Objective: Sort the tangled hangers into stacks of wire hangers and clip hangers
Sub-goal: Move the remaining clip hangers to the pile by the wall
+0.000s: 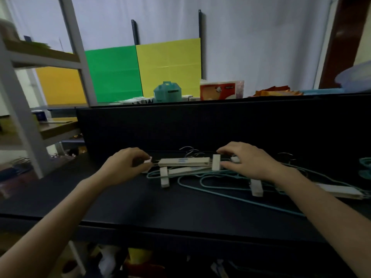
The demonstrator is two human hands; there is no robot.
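My left hand (pixel 126 165) pinches one end clip and my right hand (pixel 248 162) curls its fingers round the other end of the top clip hanger (pixel 183 161), which lies across tangled teal wire hangers (pixel 200 182) on the black table (pixel 140 203).

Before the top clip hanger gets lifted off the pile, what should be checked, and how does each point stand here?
1. Left hand pinches the top clip hanger's left clip: ok.
2. Right hand grips its right end clip: ok.
3. Its hook free of the other metal hooks: cannot tell, they bunch together.
4. Teal wire hangers clear of it: not ok, they lie tangled underneath.
5. Bare table in front for a stack: ok.
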